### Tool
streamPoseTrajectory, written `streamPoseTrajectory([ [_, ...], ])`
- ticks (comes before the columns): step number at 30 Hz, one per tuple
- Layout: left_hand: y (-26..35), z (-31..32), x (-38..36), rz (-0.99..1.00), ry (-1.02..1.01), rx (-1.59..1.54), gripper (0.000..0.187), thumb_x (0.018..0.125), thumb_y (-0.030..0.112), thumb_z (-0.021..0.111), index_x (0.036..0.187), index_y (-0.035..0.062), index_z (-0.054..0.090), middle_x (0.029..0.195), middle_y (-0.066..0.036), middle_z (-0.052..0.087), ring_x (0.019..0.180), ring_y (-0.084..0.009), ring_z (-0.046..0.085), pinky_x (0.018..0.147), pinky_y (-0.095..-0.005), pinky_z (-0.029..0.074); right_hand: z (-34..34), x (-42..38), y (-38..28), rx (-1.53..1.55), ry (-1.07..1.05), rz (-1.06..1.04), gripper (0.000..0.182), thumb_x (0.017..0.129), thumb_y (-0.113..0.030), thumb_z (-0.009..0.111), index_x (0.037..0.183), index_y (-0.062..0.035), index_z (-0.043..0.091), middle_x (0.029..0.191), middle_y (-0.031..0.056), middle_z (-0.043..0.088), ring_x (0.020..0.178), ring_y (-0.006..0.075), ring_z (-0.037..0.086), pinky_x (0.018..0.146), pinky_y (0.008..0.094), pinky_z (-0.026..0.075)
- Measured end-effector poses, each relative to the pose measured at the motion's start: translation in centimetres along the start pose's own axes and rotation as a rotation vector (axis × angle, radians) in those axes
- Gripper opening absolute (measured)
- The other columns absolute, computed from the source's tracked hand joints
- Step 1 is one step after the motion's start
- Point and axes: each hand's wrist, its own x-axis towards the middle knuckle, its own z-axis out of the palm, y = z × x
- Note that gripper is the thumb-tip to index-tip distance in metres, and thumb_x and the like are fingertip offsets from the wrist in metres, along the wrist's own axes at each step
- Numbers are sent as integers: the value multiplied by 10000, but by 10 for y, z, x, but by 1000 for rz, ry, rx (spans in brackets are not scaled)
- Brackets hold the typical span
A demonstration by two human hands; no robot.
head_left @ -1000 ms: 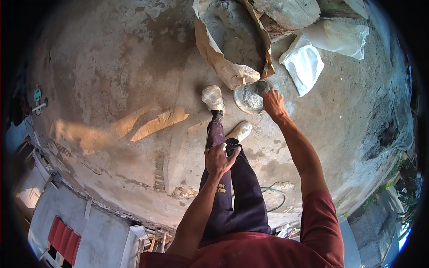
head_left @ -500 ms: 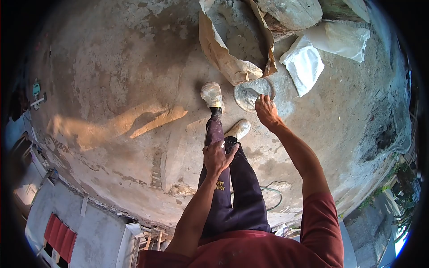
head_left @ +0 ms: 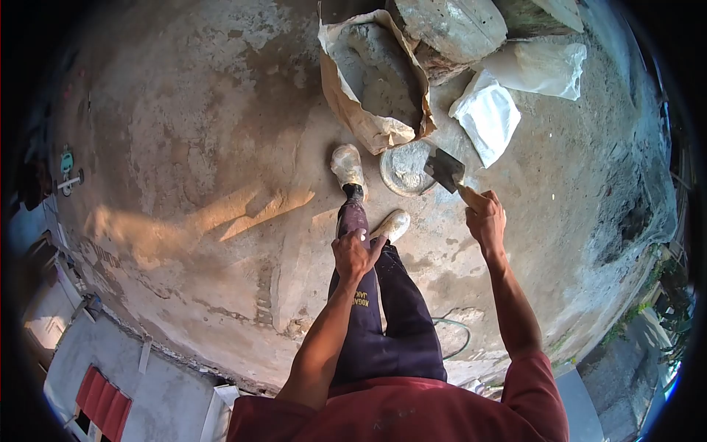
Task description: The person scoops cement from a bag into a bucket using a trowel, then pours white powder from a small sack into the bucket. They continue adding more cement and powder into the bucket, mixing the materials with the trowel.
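Observation:
My right hand [head_left: 487,222] is closed around the light wooden handle of a trowel [head_left: 443,169]. The trowel's grey metal blade hangs over the right edge of a round shallow pan [head_left: 385,177] on the ground, which has grey powder in it. Just beyond the pan stands an opened brown paper sack [head_left: 340,99] with grey powder inside. My left hand [head_left: 353,254] rests on my left knee, thumb spread from the fingers, with nothing in it.
White plastic bags [head_left: 487,118] lie right of the sack, beside large stones [head_left: 460,28]. My shoes [head_left: 347,166] are close to the pan on the rough concrete floor [head_left: 184,147]. A thin green hose [head_left: 465,335] curves behind my legs.
My right hand has drawn the trowel up out of the pan, moving right and toward me, so the blade now shows fully. My left hand stays on the knee. The view has shifted slightly.

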Motion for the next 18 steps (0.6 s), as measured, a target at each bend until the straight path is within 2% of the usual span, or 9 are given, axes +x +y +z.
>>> streamPoseTrajectory([
  [3,4,0,10,-27,44,-3,694,846,697,650,1049,39,731,938,-182,737,905,-312,690,928,-449,450,-70,-11,-4,173,89,140,487,745,-42,760,1221,-141,740,984,145,724,914,307,694,820,416,556],
  [6,9,-4,21,-43,0,-25,715,853,718,625,1074,46,729,955,-180,739,926,-324,690,951,-464,445,-128,-15,-25,379,181,90,492,775,-74,787,1261,-71,712,991,125,718,877,270,698,817,390,553],
  [9,13,-5,30,-11,52,14,722,861,729,602,1070,50,729,963,-177,741,946,-327,692,965,-478,448,-166,7,-75,240,139,-5,520,801,-82,775,1311,-57,675,990,139,703,861,268,693,797,402,550],
  [11,17,-12,37,-10,37,36,734,861,738,588,1080,52,730,955,-176,741,942,-338,692,942,-490,464,-162,36,-99,102,113,-167,491,856,-133,730,1325,-36,619,1018,167,660,833,341,673,728,452,537],
  [12,17,-15,41,-15,16,33,728,858,736,595,1072,53,730,948,-173,741,930,-334,692,927,-489,468,-148,53,-109,7,138,-233,492,855,-111,716,1321,-13,592,994,187,649,807,380,650,708,459,518],
  [14,14,-14,49,7,51,53,705,849,723,615,1036,54,732,911,-161,740,855,-322,693,875,-485,482,-128,90,-137,-19,48,-319,357,866,-103,661,1200,1,593,973,237,622,796,417,637,684,492,512],
  [15,13,-14,51,9,56,57,705,849,723,615,1036,54,732,911,-161,740,855,-322,693,875,-485,482,-113,110,-147,-103,-81,-323,305,881,-89,617,1163,23,586,967,259,613,799,417,628,689,488,511],
  [17,12,-20,60,24,80,15,690,848,709,627,1003,44,734,860,-160,736,793,-330,695,839,-489,493,-88,141,-170,-107,-136,-384,255,876,-53,570,1112,38,604,917,232,619,834,378,627,705,469,505],
  [18,12,-25,65,24,67,-17,672,851,693,637,953,35,729,813,-173,728,764,-346,696,815,-490,498,-77,152,-176,-167,-135,-469,152,889,-59,557,985,14,647,921,224,650,842,357,662,705,456,529],
])
